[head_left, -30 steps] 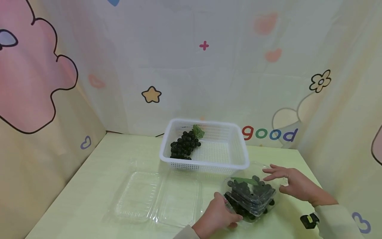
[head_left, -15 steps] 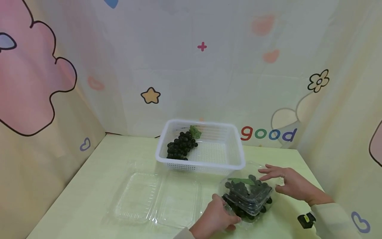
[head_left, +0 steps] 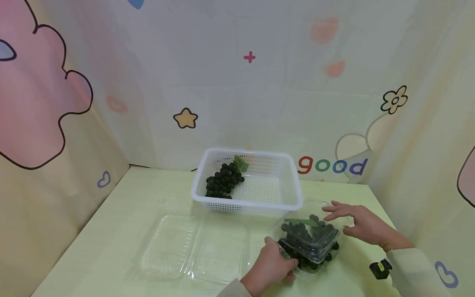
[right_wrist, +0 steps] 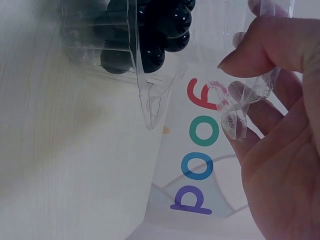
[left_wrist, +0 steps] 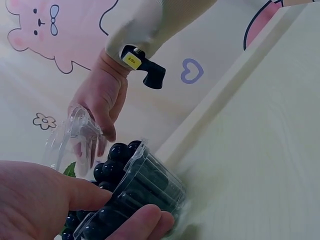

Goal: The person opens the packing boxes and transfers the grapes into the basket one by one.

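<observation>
Dark grapes [head_left: 302,260] with a green leaf [head_left: 301,222] fill a clear plastic clamshell container [left_wrist: 159,182] at the right of the table. My left hand [head_left: 270,264] grips the near left side of its base, thumb at the rim and fingers outside. The container's lid [right_wrist: 257,85] is raised at the far right side, standing apart from the base in the left wrist view. My right hand [head_left: 365,226] holds the lid's edge between thumb and fingers. In the right wrist view, several dark grapes [right_wrist: 167,22] bulge above the base's rim.
Behind, a white perforated basket [head_left: 246,205] holds another bunch of dark grapes [head_left: 224,181] with a leaf. A second clear clamshell container [head_left: 194,251] lies opened flat on the left. A printed curtain [head_left: 222,82] closes the back and sides.
The white basket has slid slightly left, and the head view has shifted a little. Both hands keep nearly the same hold on the grape container.
</observation>
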`<state>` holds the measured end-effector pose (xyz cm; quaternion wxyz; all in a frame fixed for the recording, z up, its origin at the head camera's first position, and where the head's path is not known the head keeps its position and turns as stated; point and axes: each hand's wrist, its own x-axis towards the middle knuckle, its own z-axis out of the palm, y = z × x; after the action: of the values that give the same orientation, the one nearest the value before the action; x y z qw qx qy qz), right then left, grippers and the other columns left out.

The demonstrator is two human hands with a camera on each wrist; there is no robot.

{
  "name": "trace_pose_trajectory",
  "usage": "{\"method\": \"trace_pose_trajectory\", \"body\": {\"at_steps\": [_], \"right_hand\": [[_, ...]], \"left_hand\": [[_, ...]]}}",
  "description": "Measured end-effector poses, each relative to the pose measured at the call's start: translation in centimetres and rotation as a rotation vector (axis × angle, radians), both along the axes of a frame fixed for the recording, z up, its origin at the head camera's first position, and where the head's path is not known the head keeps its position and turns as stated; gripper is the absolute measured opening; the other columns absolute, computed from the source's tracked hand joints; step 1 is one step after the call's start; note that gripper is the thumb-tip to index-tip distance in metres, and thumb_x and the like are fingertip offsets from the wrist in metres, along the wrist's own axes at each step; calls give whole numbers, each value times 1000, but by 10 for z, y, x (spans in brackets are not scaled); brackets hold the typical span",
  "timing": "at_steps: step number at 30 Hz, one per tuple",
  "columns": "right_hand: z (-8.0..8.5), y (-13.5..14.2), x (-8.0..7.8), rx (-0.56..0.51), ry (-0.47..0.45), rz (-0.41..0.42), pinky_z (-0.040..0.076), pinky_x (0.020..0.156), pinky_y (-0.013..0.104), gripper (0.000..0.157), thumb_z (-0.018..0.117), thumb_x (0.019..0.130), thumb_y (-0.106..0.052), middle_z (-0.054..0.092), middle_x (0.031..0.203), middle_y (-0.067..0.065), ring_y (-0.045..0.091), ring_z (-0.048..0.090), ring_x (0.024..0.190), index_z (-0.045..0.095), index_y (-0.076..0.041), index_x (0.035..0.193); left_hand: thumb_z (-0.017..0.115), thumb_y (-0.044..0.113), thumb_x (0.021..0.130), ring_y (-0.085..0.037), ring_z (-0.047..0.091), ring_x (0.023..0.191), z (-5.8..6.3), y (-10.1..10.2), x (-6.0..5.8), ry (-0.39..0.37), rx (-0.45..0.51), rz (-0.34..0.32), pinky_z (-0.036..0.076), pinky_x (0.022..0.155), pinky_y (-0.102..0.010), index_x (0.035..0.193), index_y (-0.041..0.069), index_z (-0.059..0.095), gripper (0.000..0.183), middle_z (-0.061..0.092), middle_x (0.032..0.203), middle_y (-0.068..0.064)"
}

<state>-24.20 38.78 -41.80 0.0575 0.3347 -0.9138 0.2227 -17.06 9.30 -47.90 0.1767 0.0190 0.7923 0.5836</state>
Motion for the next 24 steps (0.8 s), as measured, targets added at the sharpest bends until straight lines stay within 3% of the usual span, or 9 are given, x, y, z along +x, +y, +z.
{"method": "trace_pose_trajectory", "body": {"at_steps": [7,12,17,24], "right_hand": [[1,9,-8,25,18,-34,50,87,17,69,72,68,17,72,132,1,-28,24,133,74,-34,115],[3,13,-13,44,-8,-60,53,88,24,70,70,70,18,71,133,1,-27,25,132,73,-34,115],[4,13,-16,51,-18,-61,52,94,22,69,70,71,18,70,134,-1,-25,28,132,73,-35,116],[0,16,-21,35,-43,-45,51,92,21,70,68,72,18,70,135,-3,-24,29,134,72,-37,116]], "left_hand": [[78,9,85,-25,72,54,1,13,-6,-2,16,38,56,74,-27,147,-15,18,89,70,60,-8],[76,8,85,-27,73,57,1,19,-10,-30,33,39,56,67,-27,148,-12,16,89,69,65,-10],[75,8,85,-24,74,59,1,19,-10,-64,16,34,54,68,-29,155,-11,9,98,71,73,-13],[74,10,86,-21,73,58,2,18,-9,-69,-18,35,50,66,-27,147,-7,22,82,70,65,-7]]}}
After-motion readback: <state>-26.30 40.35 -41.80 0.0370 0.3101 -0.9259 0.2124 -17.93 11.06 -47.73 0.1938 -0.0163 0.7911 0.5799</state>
